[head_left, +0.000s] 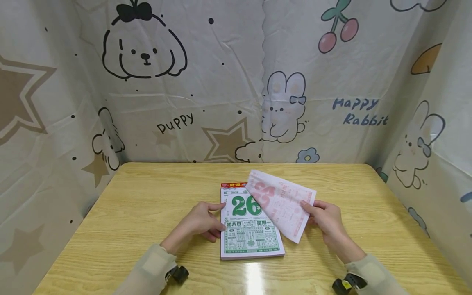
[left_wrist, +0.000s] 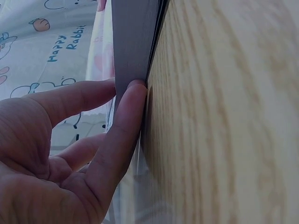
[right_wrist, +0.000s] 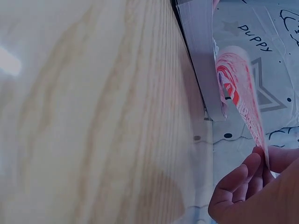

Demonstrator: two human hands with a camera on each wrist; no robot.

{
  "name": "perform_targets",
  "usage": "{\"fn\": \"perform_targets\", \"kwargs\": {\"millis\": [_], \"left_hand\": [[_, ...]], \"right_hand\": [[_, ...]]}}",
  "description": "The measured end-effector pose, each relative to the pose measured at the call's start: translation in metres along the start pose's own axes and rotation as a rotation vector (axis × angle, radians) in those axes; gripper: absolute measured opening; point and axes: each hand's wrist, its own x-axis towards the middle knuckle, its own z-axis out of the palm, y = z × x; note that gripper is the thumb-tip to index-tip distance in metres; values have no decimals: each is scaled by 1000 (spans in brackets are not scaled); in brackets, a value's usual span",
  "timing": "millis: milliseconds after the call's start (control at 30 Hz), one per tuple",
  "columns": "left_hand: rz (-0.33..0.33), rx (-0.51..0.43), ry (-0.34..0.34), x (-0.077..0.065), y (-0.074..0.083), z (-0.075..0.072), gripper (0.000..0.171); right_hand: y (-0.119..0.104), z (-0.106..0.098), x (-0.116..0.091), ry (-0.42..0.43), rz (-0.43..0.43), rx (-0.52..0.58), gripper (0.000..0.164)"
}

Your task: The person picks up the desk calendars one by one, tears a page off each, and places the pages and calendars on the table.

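A tear-off calendar (head_left: 245,235) lies on the table, its top page printed in green with a large 26. My left hand (head_left: 203,221) holds the calendar's left edge; in the left wrist view its fingertips touch the side of the thick page block (left_wrist: 133,42), low by the tabletop. To the right, my right hand (head_left: 326,217) pinches a loose-hanging page (head_left: 284,200) between thumb and fingers. This page shows pale red print and slants over the calendar's upper right part. In the right wrist view the page (right_wrist: 238,84) curls near the block; whether it is still attached, I cannot tell.
The wooden table (head_left: 155,184) has a light glare spot near its front edge. A printed curtain (head_left: 221,90) hangs behind the table and along both sides. Each wrist wears a strap with a small black device (head_left: 180,274).
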Motion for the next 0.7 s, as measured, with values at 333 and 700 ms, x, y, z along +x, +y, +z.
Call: {"fn": "perform_targets", "kwargs": {"millis": [333, 700], "left_hand": [[12, -12, -13, 2, -2, 0, 79], [11, 4, -13, 1, -2, 0, 79]], "right_hand": [[1, -5, 0, -5, 1, 19, 39], [0, -6, 0, 2, 8, 48, 36]]}}
